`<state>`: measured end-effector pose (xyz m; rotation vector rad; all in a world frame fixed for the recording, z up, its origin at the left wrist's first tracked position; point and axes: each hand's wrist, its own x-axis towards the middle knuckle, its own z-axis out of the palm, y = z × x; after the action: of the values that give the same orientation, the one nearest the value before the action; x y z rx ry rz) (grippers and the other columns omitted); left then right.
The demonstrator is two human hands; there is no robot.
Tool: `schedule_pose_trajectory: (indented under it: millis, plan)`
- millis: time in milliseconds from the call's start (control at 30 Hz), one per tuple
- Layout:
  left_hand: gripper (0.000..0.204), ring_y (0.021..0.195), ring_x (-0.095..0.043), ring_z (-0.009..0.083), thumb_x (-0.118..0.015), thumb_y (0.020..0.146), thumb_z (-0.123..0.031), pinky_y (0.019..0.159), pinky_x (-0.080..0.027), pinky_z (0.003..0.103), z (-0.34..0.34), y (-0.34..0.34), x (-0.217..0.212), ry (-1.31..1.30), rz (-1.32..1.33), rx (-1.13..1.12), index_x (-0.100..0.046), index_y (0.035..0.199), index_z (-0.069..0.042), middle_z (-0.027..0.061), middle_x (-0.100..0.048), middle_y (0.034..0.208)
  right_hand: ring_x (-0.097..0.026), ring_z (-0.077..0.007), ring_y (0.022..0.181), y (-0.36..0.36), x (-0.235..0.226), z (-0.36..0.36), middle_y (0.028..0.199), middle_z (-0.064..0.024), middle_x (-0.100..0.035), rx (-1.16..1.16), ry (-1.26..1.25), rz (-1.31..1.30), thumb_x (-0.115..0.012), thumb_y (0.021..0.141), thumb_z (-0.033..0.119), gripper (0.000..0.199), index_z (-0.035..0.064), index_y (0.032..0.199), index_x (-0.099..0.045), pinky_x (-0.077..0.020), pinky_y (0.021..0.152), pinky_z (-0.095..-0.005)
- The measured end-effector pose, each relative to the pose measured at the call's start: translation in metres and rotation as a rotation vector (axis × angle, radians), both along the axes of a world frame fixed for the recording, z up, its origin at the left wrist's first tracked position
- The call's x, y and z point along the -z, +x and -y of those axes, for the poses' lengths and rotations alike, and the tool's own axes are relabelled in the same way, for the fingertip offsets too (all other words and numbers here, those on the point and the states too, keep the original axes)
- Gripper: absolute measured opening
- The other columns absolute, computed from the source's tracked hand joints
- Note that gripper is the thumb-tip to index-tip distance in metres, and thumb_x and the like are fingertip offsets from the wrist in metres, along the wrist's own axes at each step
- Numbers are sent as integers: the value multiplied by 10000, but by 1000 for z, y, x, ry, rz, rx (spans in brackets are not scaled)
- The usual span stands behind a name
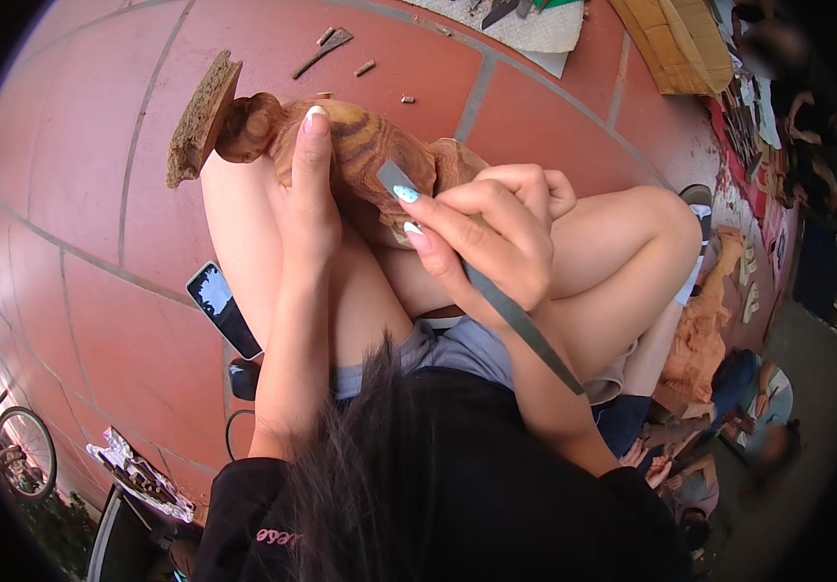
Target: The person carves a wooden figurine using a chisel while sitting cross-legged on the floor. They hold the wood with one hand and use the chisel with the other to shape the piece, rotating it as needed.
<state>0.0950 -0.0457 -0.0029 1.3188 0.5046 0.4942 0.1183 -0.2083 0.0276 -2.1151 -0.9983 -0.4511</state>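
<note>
A carved wooden figure [365, 145] with brown grain and a rough flat base at its left end rests across my knees. My left hand [310, 189] grips it from the near side, fingers pressed up against the wood. My right hand [491, 233] holds a long flat metal file [511, 310], whose tip lies on the carving near the middle. The file's far end runs back along my right forearm.
I sit on a red tiled floor [79, 175]. A dark phone [225, 308] lies by my left thigh. Wood chips [326, 48] lie beyond the carving. A wooden crate [676, 44] stands at the back right. Another person [729, 388] sits at the right with a pale wooden carving [700, 330].
</note>
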Motion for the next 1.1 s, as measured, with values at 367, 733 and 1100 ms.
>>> schedule_pose_trajectory:
  millis: [367,733,1100]
  plan:
    - [432,1092,-610,187,-630,1005,-355,979,-479,342,0,-2,-1,25,-68,67,-596,1233,11,92,-654,1162,-563,-153,799,13,0,4,792,63,-681,-27,77,-28,-771,778,135,128,103,901,-778,-287,862,-374]
    - [554,1167,-593,218,-496,1036,-453,1051,-443,375,-2,-2,31,-232,106,80,-557,1286,37,133,-628,1247,-567,-146,813,-3,8,19,778,71,-685,-7,-21,-88,-771,758,131,128,114,885,-779,-293,878,-367]
    - [384,1000,-643,165,-698,950,-295,898,-514,327,-1,2,25,34,69,50,-647,1120,45,85,-681,1074,-579,-149,843,-7,19,17,838,72,-699,20,-39,-29,-778,742,126,162,118,904,-776,-281,880,-379]
